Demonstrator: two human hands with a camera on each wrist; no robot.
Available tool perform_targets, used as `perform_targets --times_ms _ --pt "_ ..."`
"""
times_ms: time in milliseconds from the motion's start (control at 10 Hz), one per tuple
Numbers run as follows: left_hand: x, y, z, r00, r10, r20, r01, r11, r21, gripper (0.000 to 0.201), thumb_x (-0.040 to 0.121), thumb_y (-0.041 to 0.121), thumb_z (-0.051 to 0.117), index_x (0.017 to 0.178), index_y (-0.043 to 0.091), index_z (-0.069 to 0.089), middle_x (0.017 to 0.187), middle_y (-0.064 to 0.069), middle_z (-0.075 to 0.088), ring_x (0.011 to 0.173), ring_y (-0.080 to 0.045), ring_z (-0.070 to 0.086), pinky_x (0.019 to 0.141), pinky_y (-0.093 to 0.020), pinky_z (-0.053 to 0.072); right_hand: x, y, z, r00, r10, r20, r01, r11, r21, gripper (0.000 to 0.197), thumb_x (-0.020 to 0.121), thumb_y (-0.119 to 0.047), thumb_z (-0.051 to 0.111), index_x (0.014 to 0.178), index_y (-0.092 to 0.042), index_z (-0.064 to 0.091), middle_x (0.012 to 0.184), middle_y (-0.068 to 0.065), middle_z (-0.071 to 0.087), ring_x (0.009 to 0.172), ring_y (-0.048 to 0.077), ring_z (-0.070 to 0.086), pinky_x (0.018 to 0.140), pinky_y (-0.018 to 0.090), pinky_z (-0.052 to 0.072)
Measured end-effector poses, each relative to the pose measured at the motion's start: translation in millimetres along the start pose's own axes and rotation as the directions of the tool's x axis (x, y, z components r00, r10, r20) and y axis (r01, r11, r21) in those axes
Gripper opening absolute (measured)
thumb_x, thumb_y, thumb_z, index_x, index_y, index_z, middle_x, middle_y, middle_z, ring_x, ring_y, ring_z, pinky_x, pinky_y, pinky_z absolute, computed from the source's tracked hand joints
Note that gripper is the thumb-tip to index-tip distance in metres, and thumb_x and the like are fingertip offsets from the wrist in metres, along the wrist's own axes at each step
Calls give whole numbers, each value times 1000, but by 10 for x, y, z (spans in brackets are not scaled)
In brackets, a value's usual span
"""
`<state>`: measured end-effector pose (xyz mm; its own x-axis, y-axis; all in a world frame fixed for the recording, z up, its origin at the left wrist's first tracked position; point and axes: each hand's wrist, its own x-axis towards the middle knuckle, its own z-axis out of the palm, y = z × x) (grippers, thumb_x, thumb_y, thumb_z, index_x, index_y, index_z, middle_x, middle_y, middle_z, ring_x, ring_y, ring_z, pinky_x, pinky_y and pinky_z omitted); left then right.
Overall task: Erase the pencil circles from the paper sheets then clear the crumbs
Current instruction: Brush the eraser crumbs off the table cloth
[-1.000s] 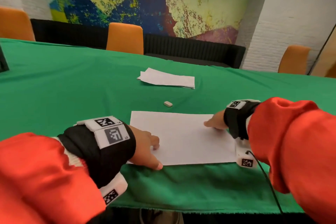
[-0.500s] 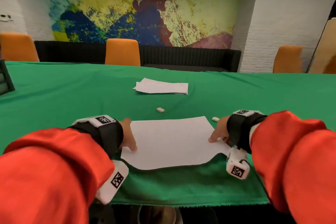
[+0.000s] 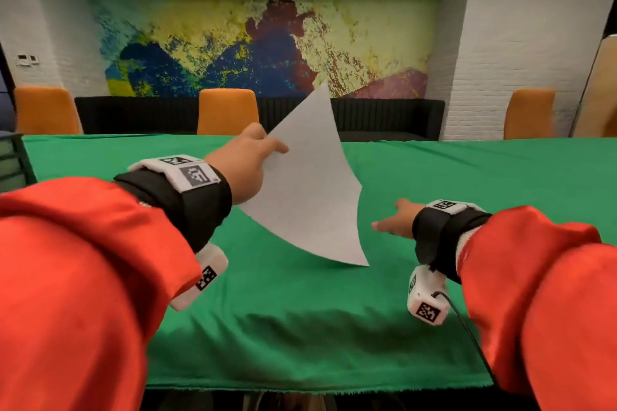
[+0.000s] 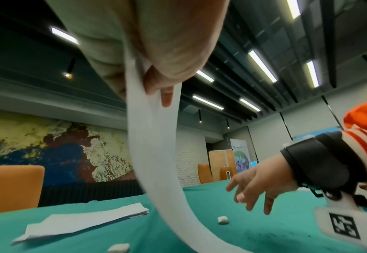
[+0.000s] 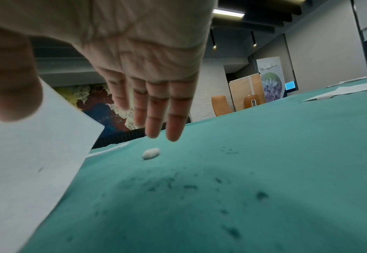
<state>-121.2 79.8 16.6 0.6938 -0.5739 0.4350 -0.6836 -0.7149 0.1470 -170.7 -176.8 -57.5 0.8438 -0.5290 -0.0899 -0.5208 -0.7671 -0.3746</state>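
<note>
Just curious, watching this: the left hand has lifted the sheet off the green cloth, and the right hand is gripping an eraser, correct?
Not quite. The left hand does hold the sheet up, but the right hand is open and holds nothing; the eraser lies on the green cloth beyond its fingertips, as the right wrist view shows.

Orange chairs [image 3: 228, 110] (three), colourful mural [image 3: 260, 40]

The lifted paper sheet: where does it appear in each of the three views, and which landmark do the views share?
Head: the lifted paper sheet is at centre, held by the left hand, its low corner near the green tablecloth.
Left wrist: a curved white band from top centre to the bottom edge.
Right wrist: at the left edge, beside the open right hand.
Shared landmark: the colourful wall mural.
</note>
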Motion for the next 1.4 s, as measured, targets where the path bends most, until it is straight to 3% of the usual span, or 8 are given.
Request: perform_targets --times_ms 200,300,400,500,700,900,1300,1400 --pt "56 -28 -124 990 118 -70 -126 985 -117 66 80 -16 31 136 18 40 111 5 26 101 -11 32 84 -11 23 157 -203 -192 977 -67 -204 143 913 382 91 81 -23 72 143 3 11 146 16 30 134 25 33 101 22 22" --pt "220 -110 -144 991 60 -116 -80 982 -173 66 79 -15 32 135 20 39 113 7 24 103 -10 31 89 -15 26 490 -279 -294 987 25 -158 26 949 315 112 70 -51 75 146 1 12 147 16 32 134 29 35 109 32 28" --pt "475 -249 -156 985 29 -168 -67 972 -227 65 79 -15 34 131 24 42 119 9 28 105 -9 34 89 -16 29 742 -336 -389 999 45 -14 -39 956 289 101 66 -70 64 136 -2 40 130 16 52 116 32 53 98 37 43" --pt "800 -446 -123 975 2 -222 -63 961 -268 66 80 -16 34 132 24 42 118 11 29 109 -4 35 91 -9 26 1039 -411 -395 998 -53 40 31 907 419 70 85 -50 57 136 -5 43 138 14 45 126 31 44 100 34 37" --pt "1497 -1068 181 962 -140 -233 67 953 -295 73 87 -7 45 148 27 24 143 -3 30 129 -17 36 97 -9 23 1758 -696 -377 991 -31 -129 123 577 807 15 100 -10 38 91 -8 50 88 14 54 67 23 55 67 42 53" --pt "2245 -1591 723 912 -404 -73 369 885 -285 30 90 4 55 117 14 60 105 -13 55 67 -16 53 41 -16 43 2548 -879 -303 976 28 -217 87 859 504 35 96 -14 39 123 3 52 68 4 44 55 17 45 36 23 45" --pt "2993 -2046 1843 829 -441 344 519 836 -179 54 86 -14 41 134 9 49 81 -9 52 57 -17 45 30 -13 37 3481 -1040 190 998 38 49 -56 893 446 30 93 -6 51 121 6 51 108 12 60 60 12 53 35 13 43" --pt "3012 -2091 1936 808 -446 385 512 855 -83 51 87 -11 51 135 5 46 125 -17 55 80 -22 53 66 -23 55 3504 -1040 209 998 49 35 -59 903 425 42 94 -14 52 131 3 44 129 18 54 87 19 62 62 22 52"
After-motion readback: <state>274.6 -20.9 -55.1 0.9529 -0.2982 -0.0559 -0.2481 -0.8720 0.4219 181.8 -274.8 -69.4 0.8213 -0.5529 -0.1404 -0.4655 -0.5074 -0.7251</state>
